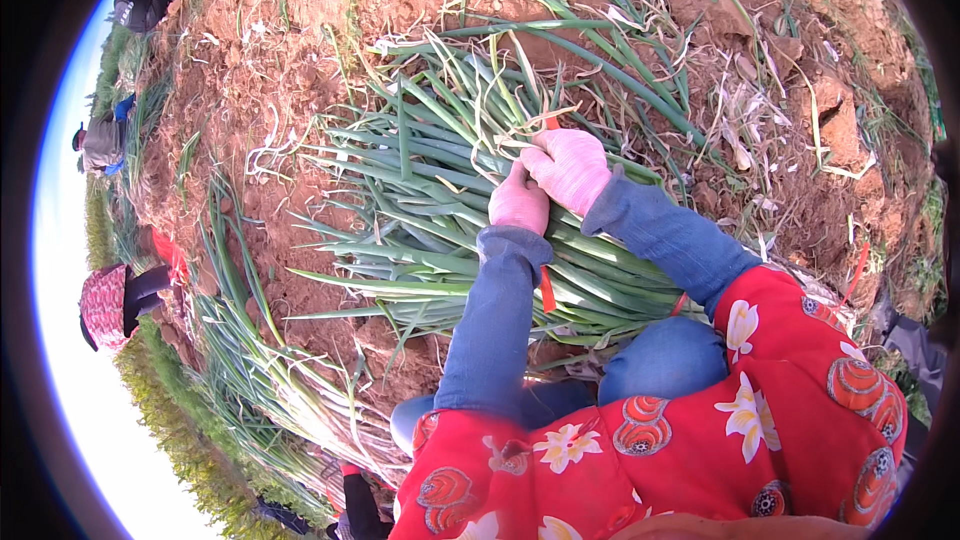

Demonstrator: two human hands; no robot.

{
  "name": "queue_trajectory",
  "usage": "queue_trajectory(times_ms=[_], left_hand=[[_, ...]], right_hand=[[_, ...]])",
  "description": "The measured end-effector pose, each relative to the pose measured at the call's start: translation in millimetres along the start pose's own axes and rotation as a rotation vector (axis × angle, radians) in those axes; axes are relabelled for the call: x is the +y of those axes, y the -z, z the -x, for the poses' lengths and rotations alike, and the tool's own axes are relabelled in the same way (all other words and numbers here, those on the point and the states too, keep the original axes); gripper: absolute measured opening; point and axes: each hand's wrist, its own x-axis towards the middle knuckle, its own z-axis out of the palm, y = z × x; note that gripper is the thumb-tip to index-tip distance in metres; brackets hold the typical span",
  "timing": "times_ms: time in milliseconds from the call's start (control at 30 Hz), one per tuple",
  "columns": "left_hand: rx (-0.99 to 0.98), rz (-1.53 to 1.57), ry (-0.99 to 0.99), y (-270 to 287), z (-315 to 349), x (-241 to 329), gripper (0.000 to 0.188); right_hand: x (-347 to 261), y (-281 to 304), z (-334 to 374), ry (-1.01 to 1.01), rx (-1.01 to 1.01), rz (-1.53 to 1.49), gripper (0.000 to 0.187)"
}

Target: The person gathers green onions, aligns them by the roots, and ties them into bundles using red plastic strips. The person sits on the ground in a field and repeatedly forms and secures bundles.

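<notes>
A large bundle of green onions point(420, 190) lies on the soil in front of my knees, its green leaves fanned toward the left. My left hand point(520, 202) and my right hand point(568, 172), both in pink gloves, meet on top of the bundle with fingers closed. A red tie strip point(547, 290) crosses the bundle and shows on both sides of my hands. The hands pinch it where it runs between them; the fingers hide its ends. A second red band shows around the bundle close to my knee.
More green onions point(270, 360) lie in a long pile at the lower left. Loose stalks point(640, 90) and dry leaves are strewn beyond the bundle. Several people work along the left side, one in a pink head covering point(105, 308). Reddish clods point(840, 120) cover the ground at right.
</notes>
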Motion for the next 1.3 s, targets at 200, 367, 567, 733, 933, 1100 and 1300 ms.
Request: queue_trajectory(times_ms=[200, 367, 567, 733, 933, 1100, 1300], left_hand=[[-0.294, 1.038, -0.073, -4.1, -22.6, -46.8, 0.037], [-0.404, 1.129, 0.186, 74.3, 7.4, 0.0, 0.045], [-0.5, 0.338, 0.009, 101.5, 26.9, 74.5, 0.044], [-0.24, 0.101, -0.55, 71.1, -16.4, 101.9, 0.039], [-0.435, -1.344, -0.617, 51.4, -87.2, 49.6, 0.036], [-0.098, -0.609, -0.182, 81.0, -81.2, -89.4, 0.044], [0.46, -0.603, -0.317, 91.8, -44.1, -57.8, 0.035]], right_hand=[[5.0, -29.2, 34.0, 0.113, -0.036, 0.298, 0.038], [3.4, -19.7, 39.3, 0.148, -0.219, 0.321, 0.041], [30.1, -49.7, 45.7, 0.335, -0.085, 0.27, 0.029], [20.5, -59.5, 67.1, 0.399, -0.003, 0.098, 0.015], [21.0, -33.4, 77.0, 0.458, 0.108, 0.07, 0.029], [29.5, -44.2, 71.7, 0.442, 0.004, 0.086, 0.032], [17.8, -40.8, 71.5, 0.442, 0.002, 0.037, 0.026]])
